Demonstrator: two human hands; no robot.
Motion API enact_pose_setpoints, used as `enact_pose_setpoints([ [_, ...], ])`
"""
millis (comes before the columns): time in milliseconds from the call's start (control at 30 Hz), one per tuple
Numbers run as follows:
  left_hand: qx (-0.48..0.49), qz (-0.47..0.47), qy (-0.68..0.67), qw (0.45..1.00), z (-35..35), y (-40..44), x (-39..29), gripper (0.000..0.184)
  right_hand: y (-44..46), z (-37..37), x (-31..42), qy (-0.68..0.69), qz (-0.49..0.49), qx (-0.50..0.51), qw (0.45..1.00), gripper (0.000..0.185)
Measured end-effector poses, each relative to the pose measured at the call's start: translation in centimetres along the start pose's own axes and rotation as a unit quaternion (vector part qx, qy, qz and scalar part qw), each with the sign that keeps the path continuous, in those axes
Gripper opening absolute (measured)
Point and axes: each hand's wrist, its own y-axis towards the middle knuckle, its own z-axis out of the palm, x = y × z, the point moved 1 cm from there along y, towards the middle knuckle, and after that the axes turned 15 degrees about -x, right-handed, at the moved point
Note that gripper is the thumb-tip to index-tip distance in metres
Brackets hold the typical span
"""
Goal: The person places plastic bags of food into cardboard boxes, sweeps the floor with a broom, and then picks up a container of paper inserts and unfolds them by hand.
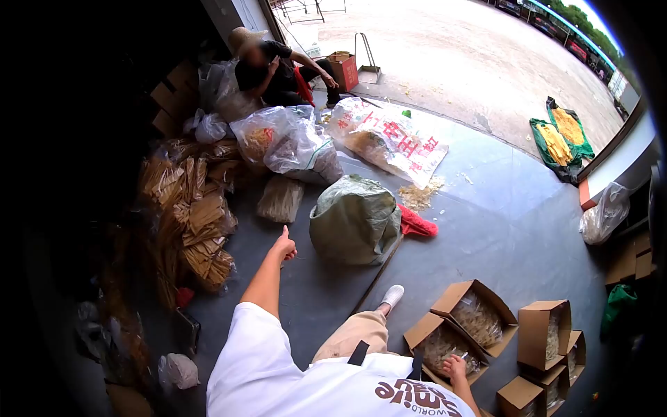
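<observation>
My left hand (pixel 283 247) reaches forward over the floor with its index finger stretched out and nothing in it. Just beyond its fingertip lies a clear bag of pale material (pixel 281 199). A large green-grey woven sack (pixel 356 221) stands to its right. My right hand (pixel 455 366) hangs low beside me, fingers apart, above or near the edge of an open cardboard box (pixel 425 330) that holds plastic-wrapped pale goods. No object shows in it. Another such open box (pixel 479 320) adjoins the first.
A person in a straw hat (pixel 267 66) sits at the back. Filled clear bags (pixel 288 142) and a printed white sack (pixel 389 139) lie ahead. Brown bundles (pixel 201 222) are heaped left. A red broom (pixel 417 222) lies by the green-grey sack. More boxes (pixel 535 337) stand right.
</observation>
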Motion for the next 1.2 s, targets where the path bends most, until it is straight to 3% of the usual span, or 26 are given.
enact_pose_setpoints([
  [67,0.027,0.012,-0.031,0.999,-0.9,-0.8,1.6,0.079,-0.6,0.6,0.7,0.039,0.004,0.017,0.999,0.030],
  [233,0.075,0.056,-0.151,0.984,-0.5,-7.7,8.5,0.075,-1.8,2.9,-0.9,-0.075,-0.024,0.085,0.993,0.029],
  [333,0.107,0.080,-0.130,0.982,2.1,-11.0,17.7,0.064,-2.7,3.5,-2.1,-0.103,-0.018,0.125,0.987,0.030],
  [433,0.114,-0.028,-0.070,0.991,4.8,-14.0,30.3,0.060,-3.6,4.3,-3.7,-0.120,-0.041,0.122,0.984,0.028],
  [500,0.070,-0.176,-0.117,0.975,5.7,-16.0,39.5,0.057,-4.2,4.3,-4.1,-0.146,-0.023,0.115,0.982,0.033],
  [533,0.018,-0.247,-0.151,0.957,5.9,-17.0,44.2,0.047,-5.8,4.3,-3.2,-0.171,-0.041,0.121,0.977,0.034],
  [633,0.039,-0.476,-0.116,0.871,3.8,-19.2,50.6,0.027,-6.5,4.4,-2.8,-0.216,-0.047,0.112,0.969,0.035],
  [667,0.039,-0.481,-0.123,0.867,3.4,-19.8,51.2,0.027,-6.7,4.6,-2.6,-0.228,-0.045,0.112,0.966,0.032],
  [733,-0.057,-0.369,-0.233,0.898,2.6,-20.9,52.4,0.033,-5.6,5.2,-2.5,-0.220,-0.037,0.123,0.967,0.031],
  [900,-0.037,-0.295,-0.399,0.868,2.2,-18.2,48.9,0.047,-4.4,8.8,-1.5,-0.125,0.019,0.150,0.980,0.027],
  [933,-0.027,-0.283,-0.420,0.862,1.9,-17.3,47.5,0.047,-5.0,9.8,-0.6,-0.219,-0.084,0.154,0.960,0.033],
  [967,-0.023,-0.286,-0.430,0.856,1.9,-16.3,46.9,0.047,-5.6,11.7,-0.1,-0.210,-0.062,0.112,0.969,0.030],
  [1033,-0.026,-0.219,-0.423,0.879,2.0,-14.6,46.3,0.045,-6.9,15.1,0.6,-0.197,-0.048,0.156,0.967,0.030],
  [1133,-0.037,-0.181,-0.473,0.861,-0.2,-13.2,46.0,0.043,-11.3,21.1,1.6,-0.288,-0.083,0.177,0.938,0.031],
  [1200,-0.030,-0.207,-0.491,0.846,-1.9,-12.2,47.7,0.044,-14.4,25.4,2.0,-0.321,-0.105,0.205,0.919,0.032],
])
